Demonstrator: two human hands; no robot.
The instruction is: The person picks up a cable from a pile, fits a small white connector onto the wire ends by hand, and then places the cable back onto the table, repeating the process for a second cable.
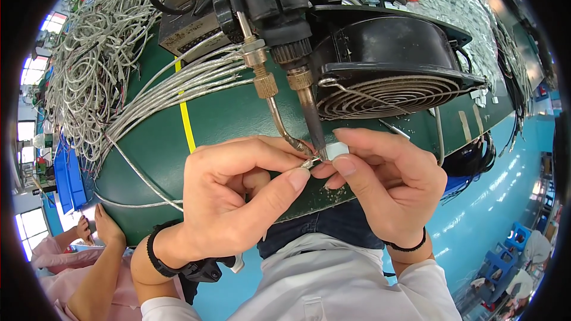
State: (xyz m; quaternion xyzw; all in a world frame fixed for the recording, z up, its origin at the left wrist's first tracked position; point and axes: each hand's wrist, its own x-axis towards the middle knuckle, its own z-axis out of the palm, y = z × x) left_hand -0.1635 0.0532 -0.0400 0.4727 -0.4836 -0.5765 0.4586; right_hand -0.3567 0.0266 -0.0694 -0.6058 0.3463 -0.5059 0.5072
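Left hand pinching silvery cable, right hand pinching white block, green tabletop, shiny blue floor

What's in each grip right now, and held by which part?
Left grip: a thin, silver, braided-looking cable, pinched near its end. Right grip: a small, white, rectangular block, pinched at its right side between thumb and forefinger.

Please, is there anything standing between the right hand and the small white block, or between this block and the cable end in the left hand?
Nothing visible between the right hand and the white block, which it holds. Between block and the cable end in the left hand, the soldering iron tip shows; contact is unclear.
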